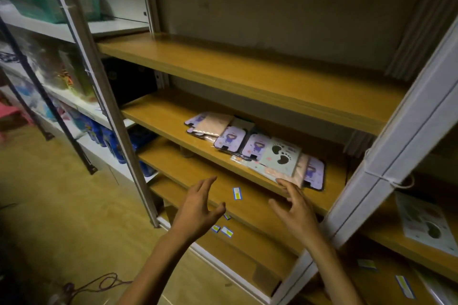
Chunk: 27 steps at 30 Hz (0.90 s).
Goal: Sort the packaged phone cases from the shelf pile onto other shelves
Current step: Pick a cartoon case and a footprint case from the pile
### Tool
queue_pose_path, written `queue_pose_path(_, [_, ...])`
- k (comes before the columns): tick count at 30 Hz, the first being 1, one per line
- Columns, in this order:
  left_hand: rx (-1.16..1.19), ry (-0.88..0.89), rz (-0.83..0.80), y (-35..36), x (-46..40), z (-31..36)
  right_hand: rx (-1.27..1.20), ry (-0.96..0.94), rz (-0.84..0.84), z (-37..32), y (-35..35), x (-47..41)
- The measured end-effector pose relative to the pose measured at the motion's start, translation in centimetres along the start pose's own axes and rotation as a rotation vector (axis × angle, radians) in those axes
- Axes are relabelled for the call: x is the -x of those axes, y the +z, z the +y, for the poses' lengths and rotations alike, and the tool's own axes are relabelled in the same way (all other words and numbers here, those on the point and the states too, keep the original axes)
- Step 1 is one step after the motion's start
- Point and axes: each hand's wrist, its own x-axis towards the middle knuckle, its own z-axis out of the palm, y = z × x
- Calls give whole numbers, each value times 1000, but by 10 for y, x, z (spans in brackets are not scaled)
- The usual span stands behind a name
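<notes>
A pile of packaged phone cases (255, 146) lies spread along the second wooden shelf (158, 116). Most are purple with a cartoon figure. A pale green one with black footprints (281, 158) lies on top near the right end. My right hand (297, 213) is open, and its fingertips reach the front edge of the pile's right end. My left hand (198, 205) hovers open and holds nothing, in front of the shelf below, apart from the pile. One footprint case (425, 224) lies on a shelf in the right-hand unit.
The top wooden shelf (235, 67) carries nothing. Small blue-yellow labels (237, 193) stick on the lower shelf edges. Grey metal uprights (109, 96) frame the unit. The left rack holds a green basket (49, 7) and colourful packets. Cables (104, 282) lie on the floor.
</notes>
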Motion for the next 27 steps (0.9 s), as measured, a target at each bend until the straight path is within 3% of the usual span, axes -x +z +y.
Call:
queue_pose_path(14, [-2,58,-88,-2,-165,-46,3,132,206,-5,15,-103])
queue_pose_path(27, [101,64,-170,22,-223,-78,143,438,478,0,36,-116])
